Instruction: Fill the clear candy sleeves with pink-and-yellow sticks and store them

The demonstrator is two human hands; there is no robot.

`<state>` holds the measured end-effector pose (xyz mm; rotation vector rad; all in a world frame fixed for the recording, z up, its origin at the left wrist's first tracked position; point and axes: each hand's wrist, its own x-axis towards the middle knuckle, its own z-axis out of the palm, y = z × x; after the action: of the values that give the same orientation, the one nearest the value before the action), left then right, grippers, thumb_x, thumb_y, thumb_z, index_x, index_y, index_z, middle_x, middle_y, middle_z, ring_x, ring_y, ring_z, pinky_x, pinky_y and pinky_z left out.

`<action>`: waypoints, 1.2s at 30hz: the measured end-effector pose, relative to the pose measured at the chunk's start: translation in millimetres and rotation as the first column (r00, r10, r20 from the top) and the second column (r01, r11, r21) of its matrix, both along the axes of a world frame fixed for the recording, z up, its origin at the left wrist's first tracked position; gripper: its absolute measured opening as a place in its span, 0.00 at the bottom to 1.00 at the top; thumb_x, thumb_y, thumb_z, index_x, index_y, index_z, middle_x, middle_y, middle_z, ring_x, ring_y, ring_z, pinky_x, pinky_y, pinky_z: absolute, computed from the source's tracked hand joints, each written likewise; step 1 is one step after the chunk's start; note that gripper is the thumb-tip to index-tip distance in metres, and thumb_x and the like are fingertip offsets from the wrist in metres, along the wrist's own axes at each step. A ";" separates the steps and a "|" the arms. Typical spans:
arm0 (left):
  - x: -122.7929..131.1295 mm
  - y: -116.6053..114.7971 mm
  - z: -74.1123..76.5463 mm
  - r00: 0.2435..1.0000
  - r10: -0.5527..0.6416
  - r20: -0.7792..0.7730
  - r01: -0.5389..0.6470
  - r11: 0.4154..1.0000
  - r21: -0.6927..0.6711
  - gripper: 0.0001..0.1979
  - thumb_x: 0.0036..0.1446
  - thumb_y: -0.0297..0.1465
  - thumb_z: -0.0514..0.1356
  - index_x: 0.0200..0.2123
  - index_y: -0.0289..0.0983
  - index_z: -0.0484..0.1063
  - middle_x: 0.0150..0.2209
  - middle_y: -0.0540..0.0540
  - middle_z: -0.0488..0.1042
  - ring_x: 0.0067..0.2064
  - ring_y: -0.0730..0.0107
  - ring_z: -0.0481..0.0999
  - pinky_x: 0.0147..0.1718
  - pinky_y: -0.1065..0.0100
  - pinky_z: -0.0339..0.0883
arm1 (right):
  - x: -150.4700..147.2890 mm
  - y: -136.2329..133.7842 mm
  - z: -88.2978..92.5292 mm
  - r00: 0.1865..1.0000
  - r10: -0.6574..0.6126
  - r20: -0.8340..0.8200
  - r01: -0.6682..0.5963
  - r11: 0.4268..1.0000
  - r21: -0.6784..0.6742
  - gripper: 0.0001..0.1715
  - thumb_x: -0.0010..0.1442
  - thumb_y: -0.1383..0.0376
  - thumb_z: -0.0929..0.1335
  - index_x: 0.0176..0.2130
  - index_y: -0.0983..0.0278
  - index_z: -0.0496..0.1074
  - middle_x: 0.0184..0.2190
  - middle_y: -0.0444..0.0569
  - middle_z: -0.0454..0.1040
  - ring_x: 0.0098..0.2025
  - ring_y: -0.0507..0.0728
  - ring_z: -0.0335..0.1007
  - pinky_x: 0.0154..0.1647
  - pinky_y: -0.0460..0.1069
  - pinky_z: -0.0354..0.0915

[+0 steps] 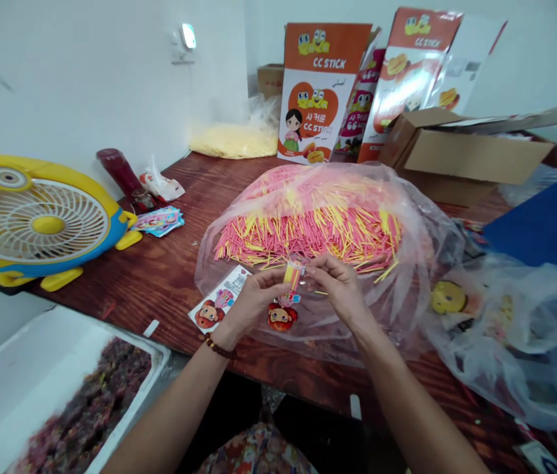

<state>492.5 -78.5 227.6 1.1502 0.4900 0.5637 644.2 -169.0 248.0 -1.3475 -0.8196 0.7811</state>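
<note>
My left hand (265,289) grips a small clear packet (291,297) with pink and yellow sticks in its upper part and a red-haired cartoon face printed at its lower end. At the packet's top edge, my right hand (334,280) is closed in a pinch; its fingertips touch the clear film. Behind both hands, a heap of thin pink and yellow sticks (303,230) lies in a large open plastic bag (357,336). A flat printed packet (216,304) with the same cartoon face rests on the table, left of my left hand.
The wooden table (160,283) carries a yellow fan (46,224), a stack of printed packets (160,220), a dark red bottle (119,172) and tissues (162,184). Tall cartons (325,85) and an open cardboard box (471,155) stand behind. Right is a plastic bag (520,316); lower left, a white foam box (160,362).
</note>
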 end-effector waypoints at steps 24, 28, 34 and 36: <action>-0.9 -8.0 -12.8 0.997 0.041 -0.072 -0.038 0.998 0.047 0.11 0.45 0.29 0.70 0.34 0.35 0.79 0.31 0.50 0.77 0.31 0.74 0.71 0.32 0.72 0.64 | 5.4 0.4 1.8 0.991 0.073 0.114 -0.067 0.996 -0.054 0.13 0.52 0.55 0.72 0.32 0.62 0.75 0.26 0.43 0.72 0.28 0.51 0.66 0.27 0.45 0.63; -0.7 -8.6 -14.2 0.993 0.003 -0.115 0.008 0.996 0.091 0.11 0.47 0.30 0.69 0.36 0.35 0.80 0.32 0.50 0.78 0.31 0.73 0.72 0.33 0.71 0.65 | 8.7 0.3 0.9 0.984 0.072 0.163 -0.069 0.997 -0.026 0.13 0.54 0.55 0.71 0.31 0.62 0.75 0.26 0.43 0.72 0.28 0.51 0.65 0.28 0.45 0.62; -1.3 -11.5 -12.5 0.992 -0.027 -0.120 0.024 0.999 -0.021 0.11 0.46 0.35 0.70 0.31 0.33 0.80 0.27 0.49 0.77 0.27 0.73 0.71 0.29 0.71 0.64 | 11.8 -0.7 1.1 0.934 0.005 0.358 0.007 0.999 -0.031 0.13 0.55 0.55 0.70 0.27 0.62 0.76 0.21 0.42 0.69 0.25 0.51 0.61 0.26 0.46 0.57; -0.9 -11.8 -10.0 0.992 -0.029 -0.122 0.025 0.999 -0.041 0.12 0.44 0.34 0.71 0.31 0.33 0.80 0.27 0.48 0.77 0.27 0.73 0.72 0.30 0.70 0.65 | 12.7 -1.3 2.1 0.927 0.032 0.374 -0.018 0.999 -0.039 0.13 0.55 0.56 0.70 0.27 0.62 0.76 0.21 0.42 0.69 0.26 0.51 0.61 0.26 0.46 0.57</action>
<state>491.7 -90.2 217.6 1.1567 0.5876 0.4598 656.9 -170.4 250.2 -1.5457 -1.1286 0.5642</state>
